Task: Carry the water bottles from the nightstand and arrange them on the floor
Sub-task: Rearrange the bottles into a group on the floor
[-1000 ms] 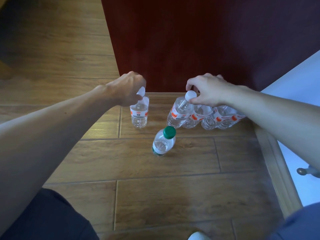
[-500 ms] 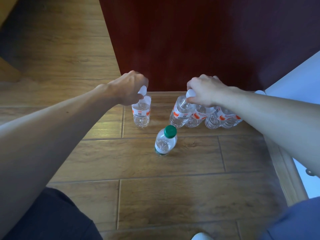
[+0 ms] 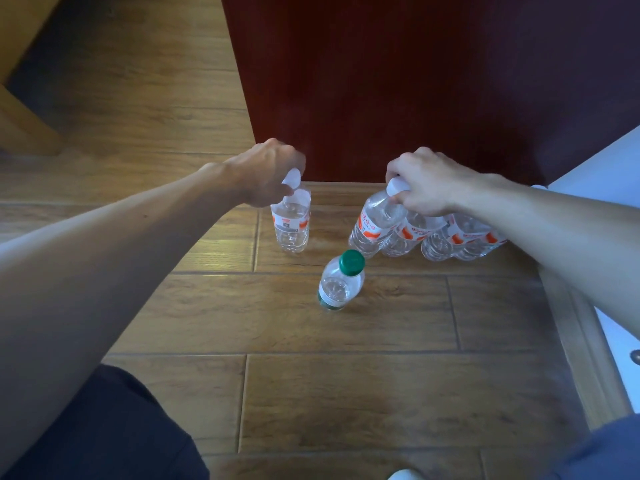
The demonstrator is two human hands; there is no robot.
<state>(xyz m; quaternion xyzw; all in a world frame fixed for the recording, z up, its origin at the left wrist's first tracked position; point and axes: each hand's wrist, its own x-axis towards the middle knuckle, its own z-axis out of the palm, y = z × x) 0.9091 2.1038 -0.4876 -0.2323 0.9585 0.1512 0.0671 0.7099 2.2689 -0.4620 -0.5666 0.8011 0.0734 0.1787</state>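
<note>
**Plastic that flexes, water that weighs**

Bottles here are small, clear and thin-walled, and all look full. I judge each light enough for one hand but bottom-heavy and quick to swing if carried by the top.

The left hand (image 3: 266,174) has its fingers curled down around the cap of a white-capped bottle (image 3: 291,225). That bottle stands upright, seemingly with its base on the wooden floor (image 3: 346,393), at 11 o'clock from the green-capped bottle (image 3: 341,282) in mid-frame.

The right hand (image 3: 427,185) pinches the cap of a tilted bottle (image 3: 374,223) at 1 o'clock. This one leans against a cluster of bottles (image 3: 457,239) packed close at 2 o'clock, at the foot of the dark red panel (image 3: 415,81).

The ribbed cap is the stiffest hold and suits short placements. The body would dent under a squeeze, and its glossy label looks slick. A hold at the neck or shoulder seems safest. The close-packed cluster could topple if nudged, and the green-capped bottle stands free nearby.
</note>
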